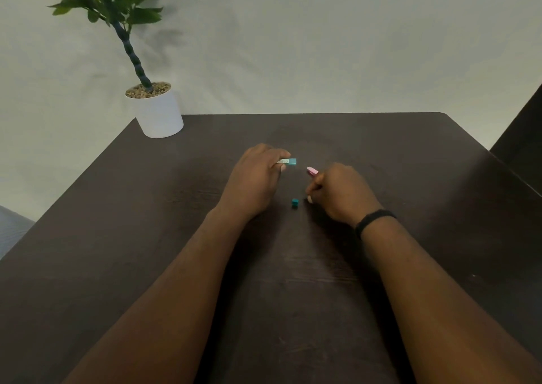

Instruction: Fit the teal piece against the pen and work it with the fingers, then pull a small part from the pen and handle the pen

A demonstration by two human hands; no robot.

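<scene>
Between both hands (343, 191), teal cap (295, 202).

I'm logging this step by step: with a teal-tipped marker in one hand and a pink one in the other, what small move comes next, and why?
Probably the right hand sets down its pink marker and picks up the small teal cap. The cap lies loose on the table just beside that hand's fingers, while the left hand holds the teal marker, which seems uncapped.

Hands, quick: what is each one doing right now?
Left hand: pinches a small teal-tipped white stick.
Right hand: fingers curled round a small pink stick.
</scene>
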